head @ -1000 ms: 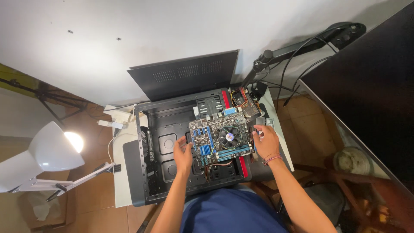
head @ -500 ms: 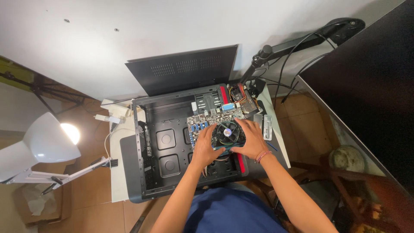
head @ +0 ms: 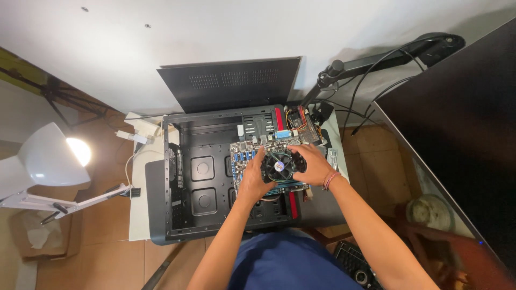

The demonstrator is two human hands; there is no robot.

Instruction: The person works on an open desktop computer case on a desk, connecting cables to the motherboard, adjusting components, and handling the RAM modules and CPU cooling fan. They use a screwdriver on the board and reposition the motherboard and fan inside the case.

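I see both hands have left the motherboard (head: 252, 161) edges: left hand (head: 252, 180) and right hand (head: 313, 164) now grasp the cooler fan (head: 279, 165) atop it, freeing or seating it.

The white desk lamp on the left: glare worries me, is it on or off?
On. The white desk lamp shows a bright glowing bulb inside its shade.

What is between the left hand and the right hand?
In the head view, the round black cooler fan sits between the left hand and the right hand, on the motherboard; both hands touch it.
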